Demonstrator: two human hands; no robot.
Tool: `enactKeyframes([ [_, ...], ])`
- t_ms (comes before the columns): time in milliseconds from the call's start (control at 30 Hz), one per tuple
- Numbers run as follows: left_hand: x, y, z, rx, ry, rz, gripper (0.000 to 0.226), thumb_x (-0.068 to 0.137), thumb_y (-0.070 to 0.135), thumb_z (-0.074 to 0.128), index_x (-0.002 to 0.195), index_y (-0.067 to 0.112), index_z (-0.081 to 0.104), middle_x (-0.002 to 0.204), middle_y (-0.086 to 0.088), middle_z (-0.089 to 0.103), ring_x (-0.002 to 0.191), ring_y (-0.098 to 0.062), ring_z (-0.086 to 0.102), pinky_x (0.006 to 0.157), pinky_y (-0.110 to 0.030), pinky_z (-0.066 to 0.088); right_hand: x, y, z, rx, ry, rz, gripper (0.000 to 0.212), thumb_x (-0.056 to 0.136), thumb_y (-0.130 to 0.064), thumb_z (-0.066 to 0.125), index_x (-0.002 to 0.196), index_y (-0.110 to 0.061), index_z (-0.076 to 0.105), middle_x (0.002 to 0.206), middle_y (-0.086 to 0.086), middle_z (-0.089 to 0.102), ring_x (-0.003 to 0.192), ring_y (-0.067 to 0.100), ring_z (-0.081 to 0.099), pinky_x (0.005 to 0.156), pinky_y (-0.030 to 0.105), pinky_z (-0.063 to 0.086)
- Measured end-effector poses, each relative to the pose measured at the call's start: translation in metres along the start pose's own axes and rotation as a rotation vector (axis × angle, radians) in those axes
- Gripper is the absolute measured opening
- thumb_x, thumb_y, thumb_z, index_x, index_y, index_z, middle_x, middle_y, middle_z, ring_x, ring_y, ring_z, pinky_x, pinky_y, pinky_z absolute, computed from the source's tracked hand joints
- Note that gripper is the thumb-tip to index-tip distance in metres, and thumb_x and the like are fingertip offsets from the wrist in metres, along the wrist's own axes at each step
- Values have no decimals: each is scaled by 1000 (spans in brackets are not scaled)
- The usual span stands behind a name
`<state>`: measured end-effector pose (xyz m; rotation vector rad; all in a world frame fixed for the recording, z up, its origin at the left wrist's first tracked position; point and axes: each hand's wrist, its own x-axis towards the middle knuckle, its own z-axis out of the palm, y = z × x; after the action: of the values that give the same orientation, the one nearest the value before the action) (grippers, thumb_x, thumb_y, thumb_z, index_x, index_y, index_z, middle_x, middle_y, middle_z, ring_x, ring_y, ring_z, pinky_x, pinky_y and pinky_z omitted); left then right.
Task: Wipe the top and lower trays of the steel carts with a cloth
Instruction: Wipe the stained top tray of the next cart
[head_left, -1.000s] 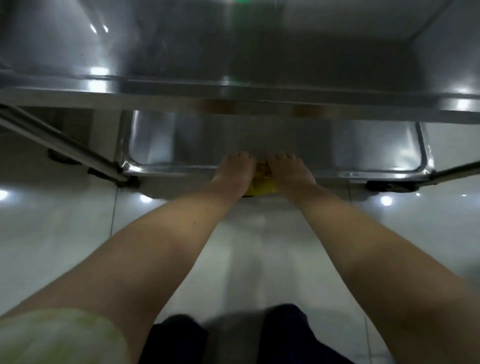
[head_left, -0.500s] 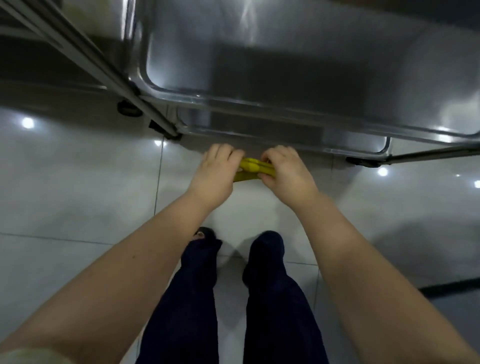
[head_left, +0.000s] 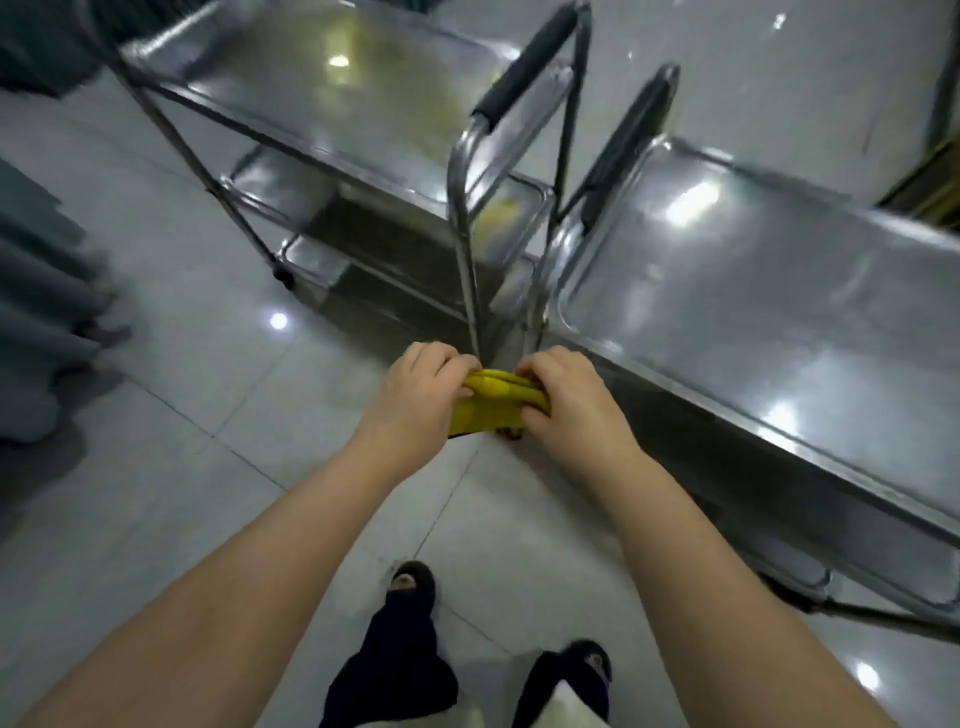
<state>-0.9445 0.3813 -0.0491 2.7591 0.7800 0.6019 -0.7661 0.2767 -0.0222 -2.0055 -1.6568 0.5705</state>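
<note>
A yellow cloth (head_left: 488, 408) is bunched between my two hands above the floor. My left hand (head_left: 415, 400) grips its left end and my right hand (head_left: 566, 402) grips its right end. Two steel carts stand in front of me, handle to handle. The right cart's top tray (head_left: 769, 322) lies beside my right hand. The left cart's top tray (head_left: 332, 88) is farther off, with its lower tray (head_left: 395, 249) showing underneath. Black-gripped handles (head_left: 524, 67) rise between the two carts.
Glossy grey floor tiles (head_left: 182, 467) spread around me, reflecting ceiling lights. My legs and dark shoes (head_left: 410, 582) are below. Grey fabric (head_left: 41, 291) hangs at the left edge. The right cart's lower tray corner (head_left: 810, 577) sticks out near my right forearm.
I have risen from crouching at a cart's lower tray to standing. The view now takes in both carts from above. Both hands still hold the cloth, pulled back from the tray.
</note>
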Motion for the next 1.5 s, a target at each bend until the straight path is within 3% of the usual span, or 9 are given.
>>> enactKeyframes([
  [200, 47, -96, -100, 46, 286, 50, 27, 93, 17, 49, 107, 5, 69, 95, -12, 61, 90, -28, 49, 81, -35, 42, 104, -106, -23, -103, 103, -142, 31, 83, -11, 67, 113, -17, 59, 109, -1, 53, 104, 17, 43, 89, 29, 37],
  [400, 101, -189, -152, -11, 349, 84, 26, 87, 19, 52, 102, 10, 71, 94, -6, 64, 92, -25, 52, 84, -38, 41, 195, -174, -18, -145, 265, -100, 28, 82, -6, 65, 109, -14, 61, 100, -4, 50, 99, 15, 44, 82, 21, 30],
  [767, 209, -311, -95, -149, -13, 116, 22, 84, 11, 61, 103, 8, 70, 93, -7, 60, 83, -28, 57, 73, -33, 47, 327, -133, 32, -80, 235, 200, 29, 88, -11, 63, 116, -18, 59, 107, 0, 53, 105, 23, 49, 87, 32, 40],
  [900, 252, -344, -56, -182, -189, 11, 24, 89, 10, 58, 109, 10, 71, 100, -9, 61, 94, -30, 57, 82, -42, 50, 373, -99, 50, -10, 179, 232, 32, 95, -16, 58, 126, -23, 54, 111, 0, 50, 107, 22, 46, 92, 37, 42],
  [1033, 289, -366, -14, -228, -328, -88, 26, 95, 10, 57, 117, 13, 69, 107, -8, 59, 104, -28, 54, 92, -36, 44, 413, -66, 60, -18, 134, 364, 28, 99, -16, 49, 125, -24, 55, 107, 4, 49, 105, 25, 46, 84, 41, 45],
  [1233, 356, -389, 48, -264, -578, -104, 31, 96, 12, 54, 123, 16, 67, 118, -10, 61, 112, -30, 55, 97, -35, 44, 470, -29, 70, -156, 36, 686, 49, 94, -1, 46, 139, -19, 42, 139, 12, 39, 138, 31, 26, 108, 39, 35],
  [1300, 381, -415, 64, -239, -457, -87, 33, 94, 15, 54, 125, 15, 67, 126, -13, 62, 117, -36, 54, 100, -37, 41, 482, -27, 86, -177, 16, 706, 50, 95, -11, 50, 144, -14, 38, 151, 14, 31, 147, 36, 14, 118, 47, 25],
  [1367, 415, -451, 76, -138, -334, -102, 41, 94, 22, 49, 132, 14, 61, 140, -18, 54, 128, -41, 47, 109, -43, 35, 484, -30, 111, -176, 37, 667, 52, 93, -35, 47, 141, -15, 47, 151, 16, 39, 143, 44, 25, 113, 60, 29],
  [1500, 476, -513, 100, 127, -515, -100, 54, 103, 40, 35, 155, 30, 26, 165, -6, 14, 151, -38, 5, 119, -55, 3, 477, -42, 153, -252, -31, 716, 69, 90, -61, 36, 152, -30, 31, 160, 12, 26, 146, 47, 14, 114, 58, 14],
])
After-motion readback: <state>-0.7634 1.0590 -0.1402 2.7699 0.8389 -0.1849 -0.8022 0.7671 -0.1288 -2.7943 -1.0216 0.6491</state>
